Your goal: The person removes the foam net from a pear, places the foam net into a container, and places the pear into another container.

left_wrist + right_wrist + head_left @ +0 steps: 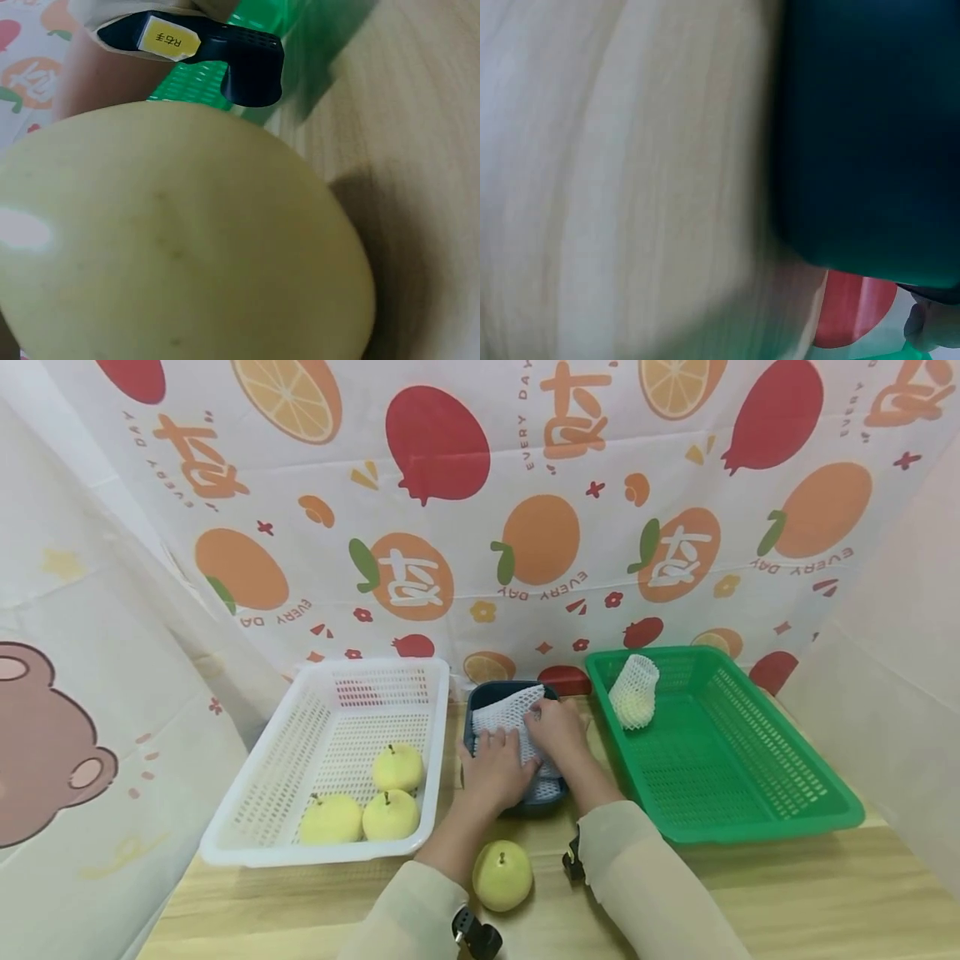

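Note:
A dark blue bin (pixel 534 807) stands between two baskets, with white foam net sleeves (pixel 508 710) in it. My left hand (pixel 495 770) rests on the sleeves, fingers spread forward. The right hand (pixel 558 728) pinches a sleeve near the bin's right side with thumb and fingers. A yellow pear (pixel 502 877) lies on the table between my forearms; that pear (pixel 180 240) fills most of the left wrist view. In the right wrist view the bin's outer wall (pixel 870 142) shows close up, and only a bit of a hand (pixel 939 324) appears at the lower right edge.
On the left, a white basket (pixel 251 857) holds three pears (pixel 392 815). The green basket (pixel 750 835) on the right contains a pear in a foam net sleeve (pixel 634 692). Behind them hangs a fruit-print cloth (pixel 465 610). A wooden table (pixel 285 902) lies beneath.

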`<state>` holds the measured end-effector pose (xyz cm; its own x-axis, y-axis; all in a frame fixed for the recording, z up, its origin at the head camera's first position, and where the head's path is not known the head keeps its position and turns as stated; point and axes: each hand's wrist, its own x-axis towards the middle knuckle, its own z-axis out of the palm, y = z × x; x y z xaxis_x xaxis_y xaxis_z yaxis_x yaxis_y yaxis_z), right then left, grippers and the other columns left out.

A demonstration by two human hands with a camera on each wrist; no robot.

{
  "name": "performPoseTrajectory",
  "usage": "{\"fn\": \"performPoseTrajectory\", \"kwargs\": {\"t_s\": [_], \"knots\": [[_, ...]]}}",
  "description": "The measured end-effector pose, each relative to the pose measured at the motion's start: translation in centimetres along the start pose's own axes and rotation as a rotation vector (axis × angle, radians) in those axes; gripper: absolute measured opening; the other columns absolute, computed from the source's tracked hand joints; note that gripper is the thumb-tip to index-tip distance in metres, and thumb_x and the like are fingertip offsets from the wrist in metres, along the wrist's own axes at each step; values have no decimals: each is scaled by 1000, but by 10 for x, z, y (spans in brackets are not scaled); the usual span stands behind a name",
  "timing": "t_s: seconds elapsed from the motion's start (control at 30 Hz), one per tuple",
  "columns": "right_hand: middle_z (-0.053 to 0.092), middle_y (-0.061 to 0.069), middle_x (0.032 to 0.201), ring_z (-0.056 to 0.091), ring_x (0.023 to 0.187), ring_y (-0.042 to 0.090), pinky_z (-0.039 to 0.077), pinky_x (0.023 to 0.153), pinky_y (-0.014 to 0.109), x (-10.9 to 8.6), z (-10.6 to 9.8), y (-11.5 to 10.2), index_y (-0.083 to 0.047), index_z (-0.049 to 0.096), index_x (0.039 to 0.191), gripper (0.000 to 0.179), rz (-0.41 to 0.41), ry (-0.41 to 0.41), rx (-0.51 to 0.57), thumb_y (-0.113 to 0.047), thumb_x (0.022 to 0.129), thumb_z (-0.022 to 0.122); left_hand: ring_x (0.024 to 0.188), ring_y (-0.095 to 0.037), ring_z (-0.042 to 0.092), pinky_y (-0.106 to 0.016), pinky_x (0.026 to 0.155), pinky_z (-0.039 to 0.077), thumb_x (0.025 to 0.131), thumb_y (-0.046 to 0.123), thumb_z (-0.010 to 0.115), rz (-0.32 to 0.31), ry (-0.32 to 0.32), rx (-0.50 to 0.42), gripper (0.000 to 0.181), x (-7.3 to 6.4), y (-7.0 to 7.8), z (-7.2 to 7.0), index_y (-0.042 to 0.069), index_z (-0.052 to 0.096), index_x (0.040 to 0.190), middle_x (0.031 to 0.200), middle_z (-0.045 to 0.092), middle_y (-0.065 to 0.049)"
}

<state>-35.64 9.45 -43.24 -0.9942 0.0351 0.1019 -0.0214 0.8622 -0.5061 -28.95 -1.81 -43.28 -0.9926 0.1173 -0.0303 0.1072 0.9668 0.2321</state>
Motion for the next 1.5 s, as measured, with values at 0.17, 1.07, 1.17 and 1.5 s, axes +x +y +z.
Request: {"fn": "performPoseTrajectory", "kwargs": {"t_s": [0.17, 1.07, 1.17, 1.5], "knots": [[61, 12, 127, 43, 120, 34, 35, 96, 57, -3, 4, -1, -12, 71, 117, 36, -24, -42, -254, -38, 95, 60, 147, -35, 28, -71, 113, 8, 99, 54, 47, -5, -17, 23, 66, -3, 1, 3, 14, 39, 151, 156, 38, -10], [61, 8, 122, 47, 113, 30, 45, 89, 50, -46, -32, -15, -22, 72, 119, 35, -255, 182, -203, -43, 97, 54, 142, -30, 39, -64, 117, 11, 99, 29, 53, 149, 294, -451, 42, -26, -4, -11, 10, 59, 136, 144, 54, -10], [65, 6, 114, 53, 110, 28, 48, 90, 49, -62, -43, -12, -19, 75, 114, 30, -332, 195, -78, -37, 96, 59, 137, -28, 46, -60, 118, 16, 101, 25, 51, 237, 364, -590, 37, -37, -6, -14, 7, 62, 131, 138, 59, -10], [69, -5, 91, 55, 77, 9, 51, 66, 23, -107, -64, 4, -16, 75, 102, 12, -543, 11, 329, -21, 94, 66, 127, -17, 55, -42, 110, 41, 108, 39, 31, 279, 260, -853, 48, -86, -21, -19, 12, 62, 130, 131, 64, -2]]}}
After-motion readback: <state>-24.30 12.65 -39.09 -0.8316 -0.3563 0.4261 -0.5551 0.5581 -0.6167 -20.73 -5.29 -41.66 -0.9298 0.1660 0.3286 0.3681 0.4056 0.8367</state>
